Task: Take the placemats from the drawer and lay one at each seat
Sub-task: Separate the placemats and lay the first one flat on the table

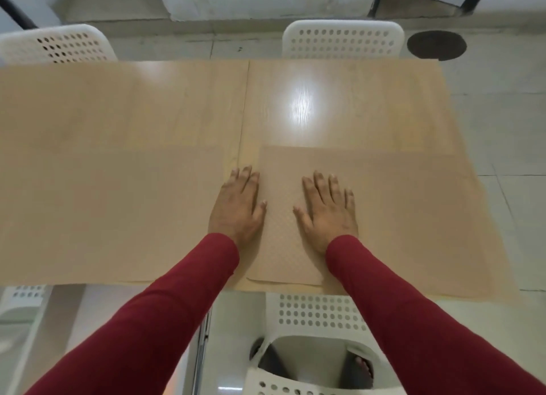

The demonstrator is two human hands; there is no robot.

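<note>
A tan woven placemat point(399, 205) lies flat on the near right part of the light wooden table point(339, 105), in front of the near right chair. My right hand point(328, 211) rests flat on its left part, fingers spread. My left hand point(236, 205) lies flat across the mat's left edge, half on the table. Another tan placemat point(103, 211) covers the near left part of the table. At the near edge a second layer seems to peek out under the right mat point(283, 281). Neither hand grips anything.
White perforated chairs stand at the far left point(59, 44), the far right point(342, 40), the near right point(319, 312) and the near left point(23, 294). A dark round floor patch point(436, 44) lies beyond the table's right corner. Pale tiled floor surrounds the table.
</note>
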